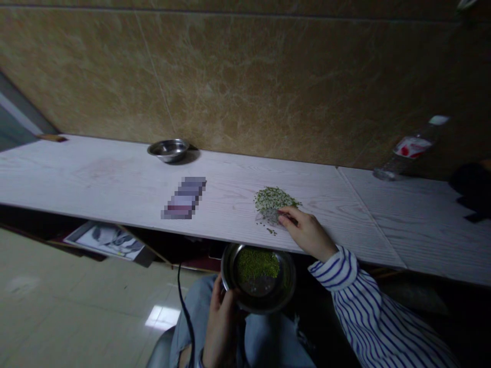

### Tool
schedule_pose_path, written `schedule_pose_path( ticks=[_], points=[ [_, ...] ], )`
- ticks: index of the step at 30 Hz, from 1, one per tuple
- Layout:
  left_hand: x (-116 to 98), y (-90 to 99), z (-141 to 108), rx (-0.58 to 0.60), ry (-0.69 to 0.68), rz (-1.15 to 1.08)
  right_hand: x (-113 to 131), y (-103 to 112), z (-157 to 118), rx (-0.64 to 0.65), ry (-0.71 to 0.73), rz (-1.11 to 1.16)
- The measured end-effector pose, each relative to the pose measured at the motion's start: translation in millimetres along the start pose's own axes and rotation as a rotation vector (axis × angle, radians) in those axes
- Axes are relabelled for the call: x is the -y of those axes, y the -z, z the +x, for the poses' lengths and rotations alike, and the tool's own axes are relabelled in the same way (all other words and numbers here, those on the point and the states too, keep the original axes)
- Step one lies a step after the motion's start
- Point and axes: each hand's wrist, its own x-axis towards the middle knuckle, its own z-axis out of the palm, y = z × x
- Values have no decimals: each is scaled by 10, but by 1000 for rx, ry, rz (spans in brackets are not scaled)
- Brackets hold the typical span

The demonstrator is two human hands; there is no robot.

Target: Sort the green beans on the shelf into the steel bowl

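Observation:
My left hand grips the near left rim of a stainless steel bowl, held above my lap just below the table edge. Small green beans lie in the bowl, gathered toward its far side. Over the table, my right hand pinches a see-through piece that looks like thin clear plastic; its exact kind is unclear. This piece sits at the near edge of a spread pile of green beans on the tabletop. A few loose beans lie closer to the table edge.
A second steel bowl stands near the wall on the whitish wooden table. A blurred-out flat object lies left of the beans. At the right stand a clear bottle and a dark item. A black cable hangs below.

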Motion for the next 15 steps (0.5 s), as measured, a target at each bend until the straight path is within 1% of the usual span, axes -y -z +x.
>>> schedule_pose_path(
  ticks=[7,11,15],
  points=[
    [-2,37,47,4,-36,28,14,18,-14,40,12,30],
    [-35,24,59,1,-42,48,30,-12,-4,43,11,58],
    [-66,-3,56,8,-38,56,19,-5,-20,90,30,92]
  ],
)
